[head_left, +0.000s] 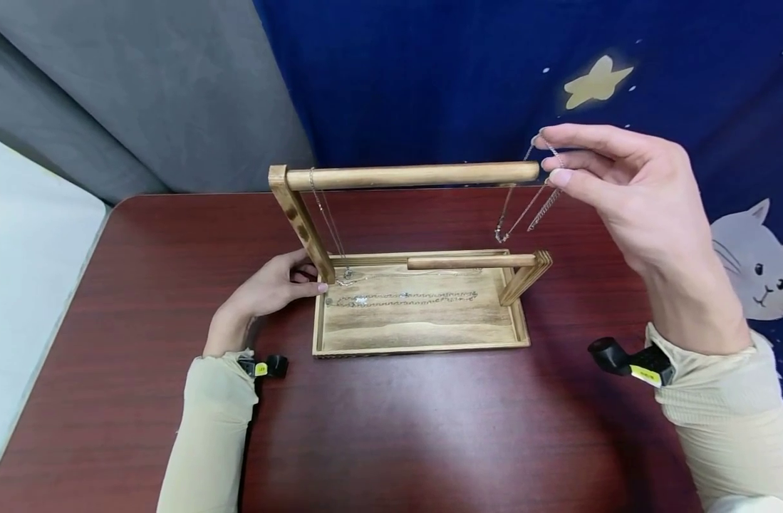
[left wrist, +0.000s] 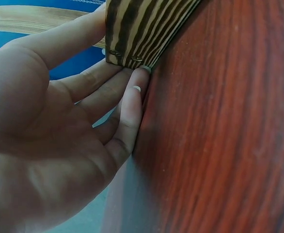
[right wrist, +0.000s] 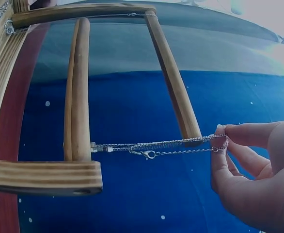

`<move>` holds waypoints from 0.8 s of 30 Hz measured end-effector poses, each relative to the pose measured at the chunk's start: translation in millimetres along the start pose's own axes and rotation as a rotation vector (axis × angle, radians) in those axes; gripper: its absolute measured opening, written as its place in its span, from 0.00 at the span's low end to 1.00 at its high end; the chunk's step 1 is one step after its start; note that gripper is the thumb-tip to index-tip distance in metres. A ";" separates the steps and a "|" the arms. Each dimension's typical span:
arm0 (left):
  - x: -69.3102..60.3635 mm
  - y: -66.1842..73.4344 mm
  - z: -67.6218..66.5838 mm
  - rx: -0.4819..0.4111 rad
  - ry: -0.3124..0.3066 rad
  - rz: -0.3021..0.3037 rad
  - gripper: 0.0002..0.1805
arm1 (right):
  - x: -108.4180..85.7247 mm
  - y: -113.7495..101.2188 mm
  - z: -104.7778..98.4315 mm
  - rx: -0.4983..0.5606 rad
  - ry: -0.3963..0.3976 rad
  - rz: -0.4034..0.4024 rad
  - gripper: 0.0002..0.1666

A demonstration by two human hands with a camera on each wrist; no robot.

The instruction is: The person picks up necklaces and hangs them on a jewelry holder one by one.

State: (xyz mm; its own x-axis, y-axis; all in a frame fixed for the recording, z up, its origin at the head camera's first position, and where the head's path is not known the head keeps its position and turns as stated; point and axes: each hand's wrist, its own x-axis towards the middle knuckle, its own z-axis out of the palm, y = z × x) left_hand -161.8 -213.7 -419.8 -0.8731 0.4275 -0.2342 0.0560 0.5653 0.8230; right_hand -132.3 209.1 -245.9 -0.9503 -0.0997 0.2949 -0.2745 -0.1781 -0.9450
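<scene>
A wooden jewelry stand (head_left: 417,175) has an upper bar, a shorter lower bar and a tray base (head_left: 423,347). My left hand (head_left: 278,285) grips the base's left end by the post, thumb on one side and fingers curled at the corner (left wrist: 127,53). Up by the upper bar's free right end, my right hand (head_left: 641,185) pinches a thin silver necklace (right wrist: 181,152) between thumb and fingertips. Its chain hangs in a loop with a small clasp (right wrist: 148,155). Whether the loop is round the bar end, I cannot tell. Another necklace (head_left: 327,217) hangs at the upper bar's left end.
More chains (head_left: 404,298) lie in the tray. The stand is on a reddish-brown table (head_left: 391,427). Behind it hang a grey curtain (head_left: 160,85) and a blue one (head_left: 404,78) with a star.
</scene>
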 end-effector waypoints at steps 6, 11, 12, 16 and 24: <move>-0.2 -1.2 1.1 -0.010 -0.001 0.005 0.29 | 1.6 -0.9 5.1 -0.005 -0.034 -0.016 0.22; -1.6 -2.4 1.6 -0.016 0.002 -0.003 0.28 | 3.3 -0.4 11.5 -0.007 -0.065 -0.016 0.20; -1.9 -2.3 1.4 -0.015 0.003 -0.004 0.28 | 3.8 -0.3 12.8 -0.006 -0.070 -0.013 0.20; -1.9 -1.3 0.7 -0.012 0.003 0.004 0.29 | 5.7 0.0 18.7 -0.022 -0.086 -0.004 0.19; -0.6 -1.0 0.7 -0.028 0.007 0.010 0.27 | 10.2 0.7 31.6 -0.031 -0.105 -0.007 0.16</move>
State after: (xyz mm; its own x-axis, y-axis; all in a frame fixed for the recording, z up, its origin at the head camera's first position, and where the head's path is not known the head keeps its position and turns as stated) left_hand -160.9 -214.0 -420.8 -0.8761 0.4278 -0.2224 0.0514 0.5415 0.8392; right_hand -137.6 177.0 -239.1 -0.9281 -0.2013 0.3132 -0.2871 -0.1486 -0.9463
